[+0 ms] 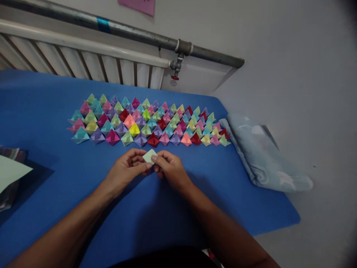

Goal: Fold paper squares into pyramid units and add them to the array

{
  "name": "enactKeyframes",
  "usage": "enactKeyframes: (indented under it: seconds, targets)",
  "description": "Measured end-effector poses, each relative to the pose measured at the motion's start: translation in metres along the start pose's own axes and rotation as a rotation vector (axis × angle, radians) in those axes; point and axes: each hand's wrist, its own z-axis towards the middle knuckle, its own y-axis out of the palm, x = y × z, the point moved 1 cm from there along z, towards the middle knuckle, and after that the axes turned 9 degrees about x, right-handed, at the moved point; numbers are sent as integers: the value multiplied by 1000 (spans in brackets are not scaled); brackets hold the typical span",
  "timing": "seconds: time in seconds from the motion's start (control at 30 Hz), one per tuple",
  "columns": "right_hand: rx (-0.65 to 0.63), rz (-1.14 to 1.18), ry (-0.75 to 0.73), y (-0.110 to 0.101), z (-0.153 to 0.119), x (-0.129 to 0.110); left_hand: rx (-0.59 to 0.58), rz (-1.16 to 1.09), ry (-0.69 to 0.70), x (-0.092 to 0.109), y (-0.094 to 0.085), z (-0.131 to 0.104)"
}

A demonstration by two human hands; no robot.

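Note:
A small pale green folded paper (150,155) is held between both hands, just in front of the paper boats. My left hand (129,165) pinches its left side, with the thumb along the lower edge. On the right side, my right hand (169,163) grips it between thumb and fingers. Beyond the hands, several small folded paper boats (140,139) in many colours stand in close rows on the blue surface (117,219). The undersides of the paper and some fingertips are hidden.
At the left edge a pale green sheet (12,172) lies over a stack of things. A folded grey-blue cloth (259,156) rests at the right. Behind the surface are a white radiator (89,61), a metal pipe (150,37) and a valve (177,65).

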Motion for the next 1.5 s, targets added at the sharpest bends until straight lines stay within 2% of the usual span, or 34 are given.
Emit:
enactKeyframes:
  seconds: [0.17, 0.4, 0.57, 0.73, 1.0, 1.13, 1.2, 1.3, 1.4, 1.5]
  targets:
    - [-3, 68, -5, 1, -1, 1, -93, 107, -81, 2, -1, -4]
    - [-68, 150, 102, 6, 0, 5, -69, 209, -30, 5, -2, -6]
    - [-40, 18, 23, 4, 1, 1, -112, 295, -44, 3, -5, -5]
    - [-16, 5, -51, 4, 1, 2, -159, 286, -48, 0, -4, -5]
    - [-46, -73, -98, 3, -1, 0, -240, 332, -9, 5, -5, -5]
    - [-149, 150, 89, 6, -1, 2, -299, 389, 131, 10, -8, -8]
    - [-189, 211, 157, 7, -1, 3, -312, 397, 145, 11, -9, -8]
    - [-181, 91, 70, 5, -1, 1, -335, 399, 61, 8, -8, -7]
    - [-126, -95, -116, 3, -4, -3, -345, 434, -16, 4, -6, -8]
    - [-34, -195, -253, 3, -5, -3, -339, 465, -4, 3, -5, -9]
